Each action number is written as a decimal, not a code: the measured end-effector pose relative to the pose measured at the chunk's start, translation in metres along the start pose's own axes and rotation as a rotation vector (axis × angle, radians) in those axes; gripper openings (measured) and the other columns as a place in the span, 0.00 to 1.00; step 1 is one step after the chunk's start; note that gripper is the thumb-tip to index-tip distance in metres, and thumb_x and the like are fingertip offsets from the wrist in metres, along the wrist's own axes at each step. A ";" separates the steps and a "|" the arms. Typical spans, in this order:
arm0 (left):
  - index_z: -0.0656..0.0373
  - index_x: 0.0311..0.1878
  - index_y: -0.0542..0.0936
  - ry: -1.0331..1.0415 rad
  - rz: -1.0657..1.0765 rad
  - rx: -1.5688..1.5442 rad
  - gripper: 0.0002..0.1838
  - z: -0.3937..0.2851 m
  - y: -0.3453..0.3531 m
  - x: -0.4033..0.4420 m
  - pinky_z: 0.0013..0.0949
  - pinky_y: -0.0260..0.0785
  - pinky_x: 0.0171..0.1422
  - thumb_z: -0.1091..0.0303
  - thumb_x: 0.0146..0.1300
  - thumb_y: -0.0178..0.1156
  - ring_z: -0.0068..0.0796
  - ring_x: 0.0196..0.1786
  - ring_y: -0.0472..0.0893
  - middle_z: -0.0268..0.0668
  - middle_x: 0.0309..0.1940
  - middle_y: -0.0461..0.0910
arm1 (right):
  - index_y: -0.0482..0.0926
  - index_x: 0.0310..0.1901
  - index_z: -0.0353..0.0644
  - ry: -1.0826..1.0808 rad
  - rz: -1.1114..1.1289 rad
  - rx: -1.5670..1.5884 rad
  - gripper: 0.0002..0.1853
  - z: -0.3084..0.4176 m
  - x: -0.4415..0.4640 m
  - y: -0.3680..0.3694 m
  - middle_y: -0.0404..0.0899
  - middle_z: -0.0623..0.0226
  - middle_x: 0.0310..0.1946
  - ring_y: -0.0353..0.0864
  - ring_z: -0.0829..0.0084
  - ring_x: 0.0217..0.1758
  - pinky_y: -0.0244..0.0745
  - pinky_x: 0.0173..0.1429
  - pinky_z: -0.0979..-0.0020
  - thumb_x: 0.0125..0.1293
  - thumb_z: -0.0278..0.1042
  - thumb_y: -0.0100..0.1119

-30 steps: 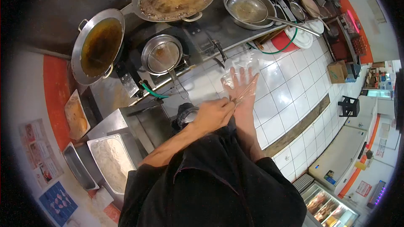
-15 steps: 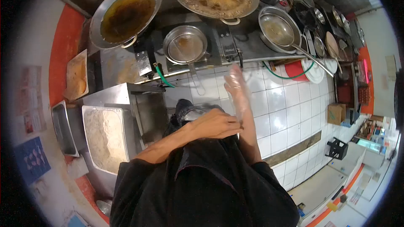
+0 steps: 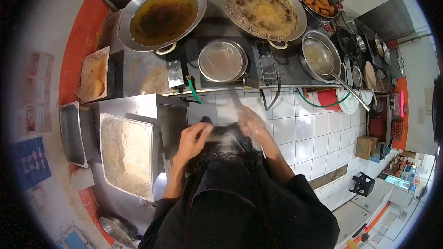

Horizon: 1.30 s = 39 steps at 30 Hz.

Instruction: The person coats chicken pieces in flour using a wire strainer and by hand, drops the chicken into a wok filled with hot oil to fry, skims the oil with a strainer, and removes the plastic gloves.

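My left hand (image 3: 191, 139) is bare and held over the dark apron at the left. Its fingers are bent but apart, with nothing visible between them, and the tips are blurred. Clear, loose plastic covers my right hand (image 3: 251, 127), which is smeared by motion, so its finger position is unclear. Just above it hangs the handle of a round strainer (image 3: 221, 62) resting on the stove; contact with the handle cannot be made out. Behind are a wok of dark oil (image 3: 164, 18) and a wok of bubbling oil (image 3: 264, 11).
A tray of flour (image 3: 127, 154) stands at the left, below a smaller tray with batter (image 3: 94, 76). At the right are a metal bowl with a long-handled strainer (image 3: 320, 57), a pot of fried pieces (image 3: 318, 3), a green hose (image 3: 318, 105) and a red bucket (image 3: 328, 97).
My hands have come apart: the left has let go of the plastic at the right wrist and moved left. My right hand has drawn back toward the body. The view has shifted, showing more stove.
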<state>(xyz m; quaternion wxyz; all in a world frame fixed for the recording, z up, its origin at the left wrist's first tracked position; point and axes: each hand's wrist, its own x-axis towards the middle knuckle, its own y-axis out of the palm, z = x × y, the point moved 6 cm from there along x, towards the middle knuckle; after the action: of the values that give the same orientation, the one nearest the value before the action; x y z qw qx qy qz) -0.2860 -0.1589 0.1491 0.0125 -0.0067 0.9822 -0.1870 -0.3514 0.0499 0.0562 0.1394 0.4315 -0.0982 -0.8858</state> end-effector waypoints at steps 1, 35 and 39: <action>0.66 0.42 0.82 -0.082 -0.028 -0.025 0.11 0.011 -0.008 -0.001 0.30 0.71 0.36 0.66 0.68 0.57 0.30 0.28 0.79 0.42 0.30 0.81 | 0.68 0.64 0.45 -0.001 -0.003 -0.001 0.24 -0.009 -0.001 -0.006 0.66 0.76 0.20 0.62 0.82 0.19 0.53 0.19 0.79 0.67 0.34 0.57; 0.62 0.49 0.77 -0.317 -0.381 -0.264 0.12 0.057 -0.026 0.056 0.23 0.63 0.32 0.63 0.73 0.52 0.16 0.28 0.70 0.30 0.24 0.74 | 0.62 0.68 0.44 -0.689 -0.414 -0.518 0.30 0.242 -0.043 -0.123 0.73 0.65 0.32 0.72 0.69 0.27 0.69 0.32 0.70 0.66 0.36 0.56; 0.61 0.50 0.77 -0.328 -0.535 -0.206 0.14 0.057 0.003 0.058 0.23 0.63 0.30 0.60 0.73 0.53 0.15 0.27 0.70 0.30 0.25 0.74 | 0.57 0.72 0.42 -0.827 -0.736 -1.498 0.33 0.324 0.054 -0.227 0.82 0.50 0.41 0.82 0.54 0.35 0.77 0.43 0.56 0.65 0.31 0.53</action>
<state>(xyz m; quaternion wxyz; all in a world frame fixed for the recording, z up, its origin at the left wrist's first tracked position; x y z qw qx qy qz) -0.3425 -0.1781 0.0939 0.1203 -0.2956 0.9444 -0.0798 -0.6765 0.2632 0.1462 0.0458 -0.1169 0.6001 -0.7900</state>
